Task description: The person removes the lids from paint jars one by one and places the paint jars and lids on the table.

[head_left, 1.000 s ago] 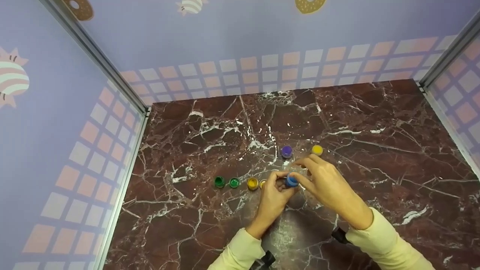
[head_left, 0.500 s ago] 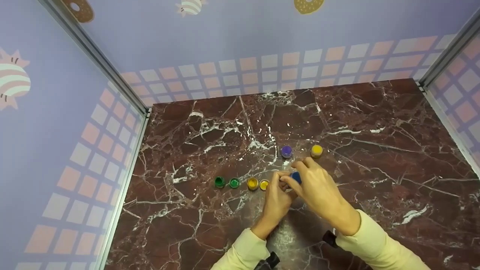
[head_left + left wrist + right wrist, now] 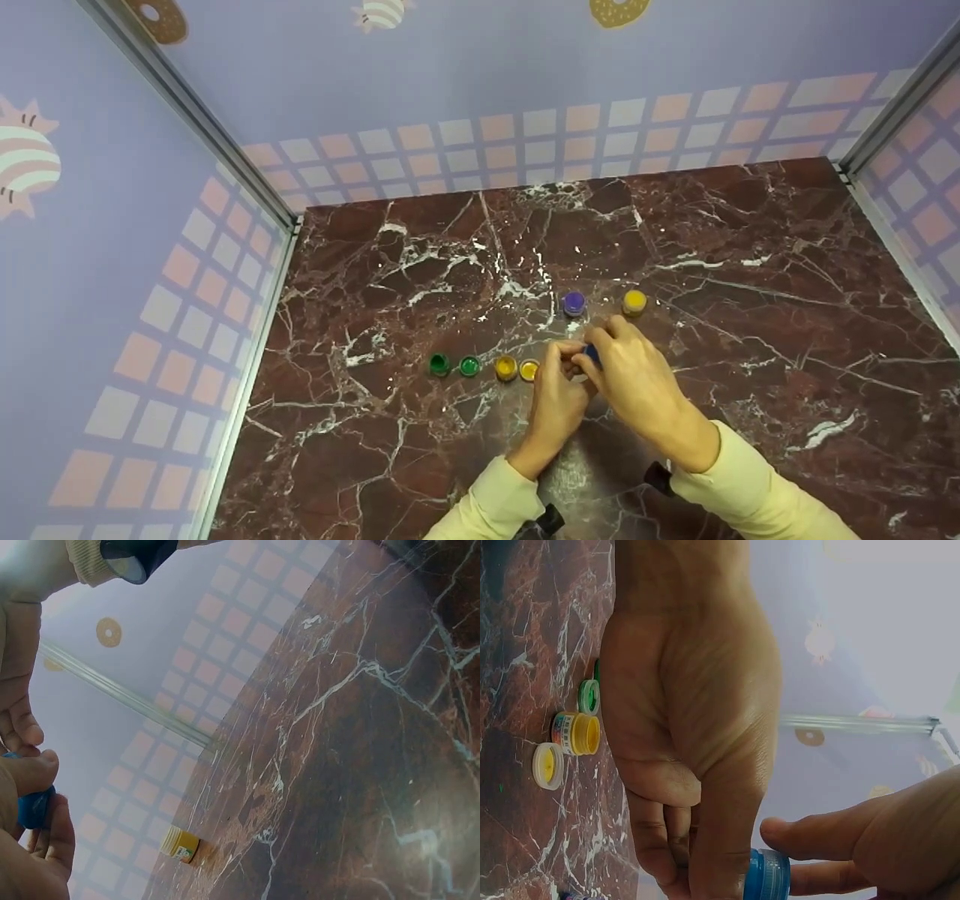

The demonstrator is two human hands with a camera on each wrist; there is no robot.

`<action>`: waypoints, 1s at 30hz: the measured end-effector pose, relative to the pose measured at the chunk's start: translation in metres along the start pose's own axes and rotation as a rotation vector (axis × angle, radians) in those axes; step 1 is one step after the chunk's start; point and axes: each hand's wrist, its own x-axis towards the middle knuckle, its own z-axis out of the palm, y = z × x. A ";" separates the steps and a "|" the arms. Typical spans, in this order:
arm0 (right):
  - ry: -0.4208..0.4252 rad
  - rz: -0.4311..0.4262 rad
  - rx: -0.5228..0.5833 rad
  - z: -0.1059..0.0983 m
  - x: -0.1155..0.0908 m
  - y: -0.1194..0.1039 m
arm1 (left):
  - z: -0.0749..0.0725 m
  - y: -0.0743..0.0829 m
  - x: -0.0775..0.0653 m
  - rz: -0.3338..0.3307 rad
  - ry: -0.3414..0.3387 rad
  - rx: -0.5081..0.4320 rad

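A small blue paint jar [image 3: 769,875] is held up between both hands, mostly hidden by fingers in the head view. My left hand [image 3: 559,401] grips it from the left; in the left wrist view its thumb and fingers wrap the blue jar [image 3: 34,808]. My right hand [image 3: 641,379] pinches its lid end from above, thumb and fingers curled. To the left stand an uncapped yellow paint jar [image 3: 505,367] and its upturned lid [image 3: 529,370]. Farther left are an uncapped green paint jar [image 3: 439,365] and an upturned green lid [image 3: 469,366].
Behind the hands stand a capped purple paint jar [image 3: 574,304] and a capped yellow paint jar [image 3: 634,302]. The reddish-brown marbled table [image 3: 390,450] is enclosed by lilac panels [image 3: 480,67] at the back and both sides.
The right hand has moved left and down, its fingers closing over the blue jar's lid. The left hand has shifted slightly right, uncovering more of the yellow lid. The other jars stay put.
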 end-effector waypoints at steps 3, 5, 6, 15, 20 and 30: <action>-0.010 -0.013 0.003 -0.002 0.000 0.000 | 0.000 0.000 -0.001 0.000 0.005 0.011; -0.013 -0.030 0.012 -0.004 0.000 0.000 | 0.000 0.001 -0.001 -0.004 -0.003 0.001; -0.017 -0.040 0.019 -0.005 0.000 0.001 | -0.001 0.001 -0.001 -0.010 -0.010 -0.010; -0.113 -0.101 0.087 -0.012 0.003 0.009 | -0.005 0.005 0.002 -0.098 -0.086 -0.107; -0.142 -0.133 0.123 -0.015 0.006 0.017 | -0.009 0.003 0.006 -0.119 -0.146 -0.106; -0.250 -0.274 0.131 -0.017 0.008 0.029 | -0.015 0.000 0.010 -0.186 -0.212 -0.090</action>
